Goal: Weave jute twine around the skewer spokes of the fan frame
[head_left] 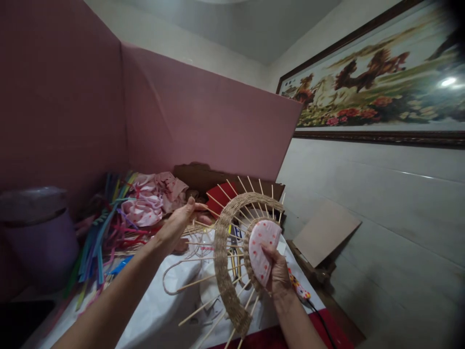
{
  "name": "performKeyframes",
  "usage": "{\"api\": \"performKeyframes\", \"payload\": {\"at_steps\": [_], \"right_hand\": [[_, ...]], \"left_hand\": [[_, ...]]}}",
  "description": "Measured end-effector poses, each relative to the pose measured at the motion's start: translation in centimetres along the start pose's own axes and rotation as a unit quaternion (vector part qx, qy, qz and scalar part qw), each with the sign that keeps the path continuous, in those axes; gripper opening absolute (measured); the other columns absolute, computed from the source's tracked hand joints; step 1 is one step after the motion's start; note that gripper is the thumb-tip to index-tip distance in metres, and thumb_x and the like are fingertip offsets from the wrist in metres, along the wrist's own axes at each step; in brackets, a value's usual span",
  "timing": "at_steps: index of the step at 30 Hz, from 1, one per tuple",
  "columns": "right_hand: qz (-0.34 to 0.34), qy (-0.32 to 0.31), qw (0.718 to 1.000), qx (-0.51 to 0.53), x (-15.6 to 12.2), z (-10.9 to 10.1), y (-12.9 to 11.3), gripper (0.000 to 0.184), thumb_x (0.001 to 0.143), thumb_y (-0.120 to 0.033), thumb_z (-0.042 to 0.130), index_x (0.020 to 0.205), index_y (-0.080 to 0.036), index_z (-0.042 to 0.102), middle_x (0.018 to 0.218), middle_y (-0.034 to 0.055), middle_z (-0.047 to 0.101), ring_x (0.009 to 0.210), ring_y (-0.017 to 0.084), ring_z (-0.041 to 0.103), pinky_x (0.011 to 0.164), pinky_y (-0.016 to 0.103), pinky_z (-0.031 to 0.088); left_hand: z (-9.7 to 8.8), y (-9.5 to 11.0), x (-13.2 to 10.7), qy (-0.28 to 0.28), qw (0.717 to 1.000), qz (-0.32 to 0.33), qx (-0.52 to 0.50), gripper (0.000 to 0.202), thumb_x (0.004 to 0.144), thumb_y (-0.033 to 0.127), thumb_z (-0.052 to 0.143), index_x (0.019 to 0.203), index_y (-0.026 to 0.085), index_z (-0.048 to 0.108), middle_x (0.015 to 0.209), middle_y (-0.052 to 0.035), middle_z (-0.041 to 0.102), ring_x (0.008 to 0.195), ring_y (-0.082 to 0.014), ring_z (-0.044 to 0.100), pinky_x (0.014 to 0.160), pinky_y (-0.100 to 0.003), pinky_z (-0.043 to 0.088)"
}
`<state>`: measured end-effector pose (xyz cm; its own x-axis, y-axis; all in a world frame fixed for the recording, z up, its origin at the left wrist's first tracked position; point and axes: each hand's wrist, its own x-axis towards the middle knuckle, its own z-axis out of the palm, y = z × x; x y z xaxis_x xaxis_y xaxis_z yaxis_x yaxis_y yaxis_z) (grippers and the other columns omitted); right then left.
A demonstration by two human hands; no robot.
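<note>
A half-round woven fan [225, 242] with thin wooden spokes is held up over the table. Its twisted-cord band curves around a smaller half-round centre covered in pink dotted fabric [260, 242]. My right hand [278, 274] grips this centre, thumb on the fabric and the other fingers mostly behind it. Beside the upper left spokes, my left hand [191, 213] has its fingers stretched out and the thumb raised; whether a fingertip touches a spoke I cannot make out. A loose loop of cord [164, 278] hangs out on the left side of the band.
Scissors [232, 261] lie on the white-covered table behind the fan. Crumpled pink fabric [145, 208] and colourful pipe cleaners [96, 237] are piled at left, near a purple bin [47, 242]. A glue gun with a patterned body [300, 286] and cable lies at right, by a leaning board [327, 232].
</note>
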<state>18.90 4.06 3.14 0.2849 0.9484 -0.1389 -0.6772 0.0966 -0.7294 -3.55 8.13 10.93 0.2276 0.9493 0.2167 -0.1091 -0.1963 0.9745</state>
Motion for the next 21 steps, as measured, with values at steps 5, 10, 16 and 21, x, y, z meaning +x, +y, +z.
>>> {"api": "performKeyframes", "payload": {"at_steps": [5,10,16,21], "right_hand": [[-0.012,-0.009,1.000,-0.004,0.4,-0.2,-0.2,0.026,0.050,-0.018,0.068,0.075,-0.015,0.061,0.058,-0.0010,0.066,0.045,0.015,0.059,0.048,0.030,0.052],[-0.050,0.002,0.998,0.024,0.9,-0.4,-0.2,0.031,0.052,-0.013,0.067,0.082,-0.016,0.062,0.060,-0.0036,0.066,0.052,0.014,0.061,0.055,0.027,0.052],[-0.073,0.044,0.995,0.044,1.5,-0.6,-0.2,0.034,0.052,-0.016,0.069,0.085,-0.015,0.061,0.063,-0.0030,0.067,0.051,0.013,0.060,0.057,0.027,0.052],[-0.100,0.028,0.994,0.038,1.5,-0.5,-0.1,0.036,0.055,-0.017,0.068,0.090,-0.015,0.061,0.064,-0.0037,0.067,0.054,0.012,0.061,0.060,0.025,0.051]], "left_hand": [[-0.5,-0.8,0.1,0.031,0.994,0.017,0.103,0.057,0.072,0.062,0.040,0.086,0.011,0.060,0.043,0.0022,0.047,0.038,-0.0104,0.039,0.041,-0.022,0.027],[-0.9,-1.2,0.2,0.132,0.933,0.138,0.304,0.040,0.072,0.054,0.049,0.075,0.017,0.064,0.059,-0.0018,0.059,0.055,-0.0143,0.050,0.051,-0.023,0.031],[0.1,-0.2,-0.9,0.086,0.879,0.124,0.453,0.033,0.072,0.051,0.050,0.076,0.023,0.068,0.068,-0.0026,0.067,0.061,-0.0172,0.057,0.052,-0.023,0.031],[0.8,-0.4,-1.2,0.028,0.820,0.151,0.551,0.028,0.080,0.038,0.043,0.082,0.026,0.068,0.077,-0.0026,0.069,0.070,-0.0169,0.060,0.058,-0.024,0.034]]}}
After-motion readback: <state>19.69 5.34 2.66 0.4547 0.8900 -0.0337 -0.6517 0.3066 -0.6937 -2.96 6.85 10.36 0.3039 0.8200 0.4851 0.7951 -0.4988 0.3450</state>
